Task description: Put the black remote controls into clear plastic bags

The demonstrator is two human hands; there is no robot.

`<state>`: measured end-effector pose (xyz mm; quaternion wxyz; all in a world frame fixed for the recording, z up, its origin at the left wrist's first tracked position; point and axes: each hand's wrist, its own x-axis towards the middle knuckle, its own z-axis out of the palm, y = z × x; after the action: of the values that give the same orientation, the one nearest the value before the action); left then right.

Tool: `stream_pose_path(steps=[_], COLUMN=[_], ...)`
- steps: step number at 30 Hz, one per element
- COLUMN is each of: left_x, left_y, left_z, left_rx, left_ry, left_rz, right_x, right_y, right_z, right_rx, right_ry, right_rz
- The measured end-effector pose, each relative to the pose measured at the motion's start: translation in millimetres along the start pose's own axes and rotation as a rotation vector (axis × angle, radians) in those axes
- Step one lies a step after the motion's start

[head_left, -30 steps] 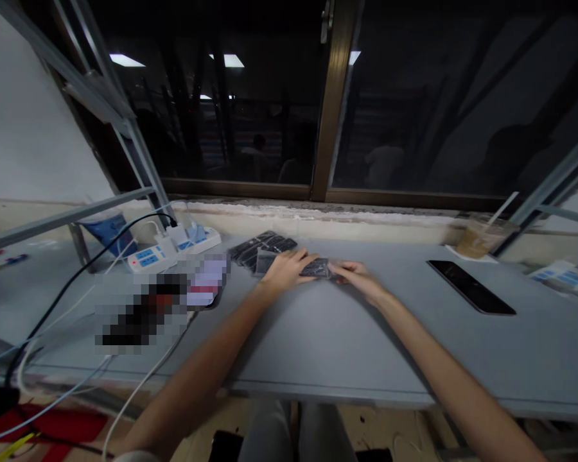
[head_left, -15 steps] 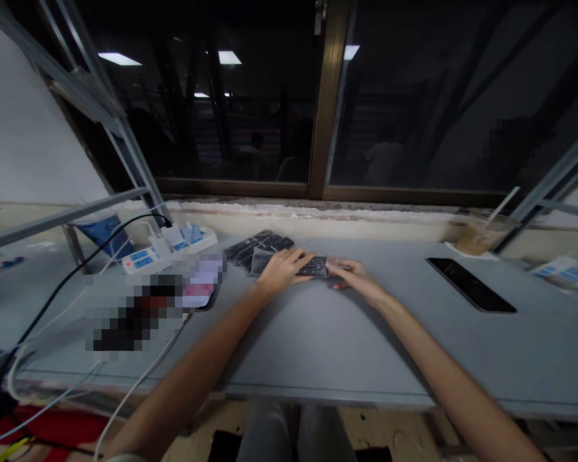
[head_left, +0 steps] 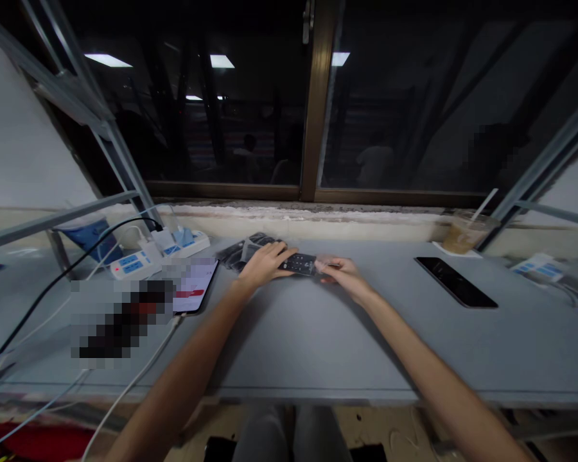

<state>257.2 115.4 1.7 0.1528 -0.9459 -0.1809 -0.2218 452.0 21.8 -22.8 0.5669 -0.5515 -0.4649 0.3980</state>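
Both my arms reach across a grey table point(head_left: 318, 333) towards the window. My left hand point(head_left: 264, 263) lies on a small black keypad-like device in a clear bag point(head_left: 298, 263), fingers curled over its left end. My right hand point(head_left: 340, 274) pinches the clear bag at its right end. Just behind my left hand lies a pile of several more bagged black devices point(head_left: 243, 251).
A phone with a lit screen point(head_left: 192, 285) lies left of my hands, with a white power strip point(head_left: 154, 252) and cables behind it. A dark phone point(head_left: 455, 290) and an iced drink with a straw point(head_left: 465, 234) sit at the right. A window sill runs along the back.
My view has drifted right, so everything sits a little further left in the frame. Both hands stay on the bagged device, which now shows its keypad more plainly.
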Motion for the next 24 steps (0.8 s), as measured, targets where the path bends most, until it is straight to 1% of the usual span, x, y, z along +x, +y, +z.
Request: stream_pose_path(steps=[6, 9, 11, 15, 18, 21, 24], left_x=[-1.2, -2.7, -3.2, -1.6, 1.0, 1.5, -1.8], left_y=[-5.3, -0.3, 5.6, 13.4, 9.3, -2.1, -14.1], left_z=[5.8, 14.8, 20.6, 23.2, 18.7, 14.1, 11.0], left_rx=[0.056, 0.038, 0.026, 0.061, 0.138, 0.165, 0.145], left_ry=[0.114, 0.194, 0.221, 0.177, 0.143, 0.123, 0.103], left_rz=[0.023, -0.036, -0.053, 0.003, 0.028, -0.005, -0.094], right_x=[0.5, -1.7, -3.5, -4.6, -1.7, 2.1, 3.8], right_y=[0.8, 1.7, 1.8, 1.4, 2.2, 2.8, 2.1], right_z=[-2.4, -4.9, -7.1, -9.6, -8.7, -7.1, -8.0], right_rx=[0.064, 0.109, 0.113, 0.063, 0.026, 0.024, 0.068], right_ry=[-0.029, -0.021, -0.03, -0.068, -0.053, 0.001, 0.074], right_rz=[-0.047, -0.018, 0.024, 0.073, 0.05, -0.007, -0.022])
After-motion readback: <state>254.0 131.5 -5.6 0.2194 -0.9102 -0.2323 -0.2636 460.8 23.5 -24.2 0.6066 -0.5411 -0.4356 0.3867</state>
